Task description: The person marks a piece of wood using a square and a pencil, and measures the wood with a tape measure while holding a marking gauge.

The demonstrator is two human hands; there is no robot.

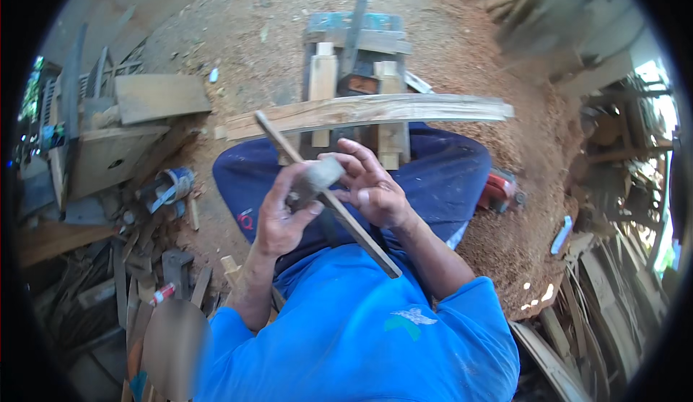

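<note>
My left hand (281, 214) is closed on a small grey block (322, 172) with a long thin wooden bar (367, 243) passing diagonally through it. My right hand (368, 185) is just right of the block, fingers curled loosely and apart; whether a fingertip touches the block or bar I cannot tell. Beyond my hands a long pale plank (433, 107) lies crosswise over upright pale wooden pieces (322, 77) on a low worn stand (314, 25), between my legs in dark blue trousers.
Stacked boards (162, 95) and a small bucket (175, 185) stand at the left. A red tool (498, 191) lies beside my right knee in sawdust (520, 265). Wood offcuts (606, 294) pile up at the right. A thin dark strip (361, 8) sticks out past the stand.
</note>
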